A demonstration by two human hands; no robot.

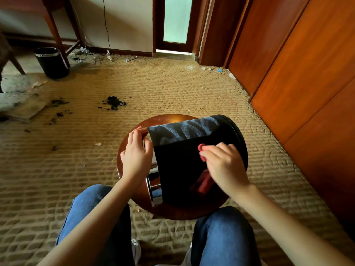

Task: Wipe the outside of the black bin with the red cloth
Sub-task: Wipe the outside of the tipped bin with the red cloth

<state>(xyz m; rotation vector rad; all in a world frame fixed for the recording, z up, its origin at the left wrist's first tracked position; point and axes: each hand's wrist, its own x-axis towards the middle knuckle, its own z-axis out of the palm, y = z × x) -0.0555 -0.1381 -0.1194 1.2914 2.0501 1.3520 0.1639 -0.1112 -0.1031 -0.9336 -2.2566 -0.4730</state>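
The black bin [182,162] lies on its side on a small round wooden table [172,211], its chrome-rimmed mouth facing left and its base to the right. My left hand [136,154] grips the chrome rim at the mouth. My right hand [222,164] holds the red cloth [201,147] bunched under its fingers and presses it on the bin's upper side. A red reflection of the cloth shows lower on the glossy black wall. The upper part of the bin looks dusty grey.
A second black bin [51,62] stands far left beside a wooden table leg. Dark debris [114,102] lies on the patterned carpet ahead. Wooden wardrobe doors [299,64] line the right side. My knees in blue jeans sit just below the round table.
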